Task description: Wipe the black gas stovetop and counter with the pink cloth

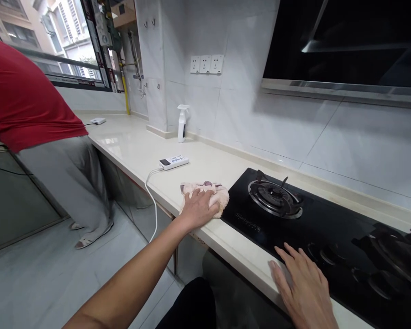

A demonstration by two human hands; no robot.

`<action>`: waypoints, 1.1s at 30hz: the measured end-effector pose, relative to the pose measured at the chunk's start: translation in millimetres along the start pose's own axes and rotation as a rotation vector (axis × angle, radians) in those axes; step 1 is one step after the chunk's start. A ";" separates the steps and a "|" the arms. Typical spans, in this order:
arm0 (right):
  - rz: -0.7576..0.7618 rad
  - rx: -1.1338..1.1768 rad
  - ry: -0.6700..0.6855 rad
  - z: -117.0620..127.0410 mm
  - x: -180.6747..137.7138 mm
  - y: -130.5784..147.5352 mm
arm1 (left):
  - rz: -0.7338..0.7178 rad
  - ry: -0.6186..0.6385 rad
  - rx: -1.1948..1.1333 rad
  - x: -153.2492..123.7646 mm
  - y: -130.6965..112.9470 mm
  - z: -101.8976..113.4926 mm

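My left hand (197, 209) presses on a crumpled pinkish cloth (215, 192) that lies on the cream countertop (137, 151), just left of the black glass gas hob (329, 228). Its fingers curl over the cloth. My right hand (301, 283) lies flat with fingers spread on the hob's front edge, holding nothing. The hob's left burner (273, 197) sits beyond the cloth, and control knobs (329, 254) are just past my right fingertips.
A white power strip (173, 161) with a cord hanging over the counter edge lies left of the cloth. A white spray bottle (182, 123) stands by the tiled wall. A person in a red shirt (23, 96) stands at the left. A black range hood (345, 45) hangs above.
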State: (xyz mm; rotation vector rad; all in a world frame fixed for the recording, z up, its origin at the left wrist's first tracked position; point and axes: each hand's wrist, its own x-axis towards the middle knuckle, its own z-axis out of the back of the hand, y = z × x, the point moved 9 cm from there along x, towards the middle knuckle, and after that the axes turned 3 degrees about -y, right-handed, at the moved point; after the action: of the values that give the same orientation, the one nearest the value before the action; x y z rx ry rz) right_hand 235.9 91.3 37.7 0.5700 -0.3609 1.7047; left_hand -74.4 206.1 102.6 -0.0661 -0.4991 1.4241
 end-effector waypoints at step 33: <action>0.076 -0.052 -0.032 9.8 -3.0 8.2 | 0.047 0.235 0.004 143.9 -41.3 -64.4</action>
State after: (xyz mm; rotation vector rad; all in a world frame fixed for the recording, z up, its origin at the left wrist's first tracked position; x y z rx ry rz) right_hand 230.0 81.8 44.8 0.5520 -0.4542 1.7553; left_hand -3.4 352.8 100.7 -0.2405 -0.3020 1.4413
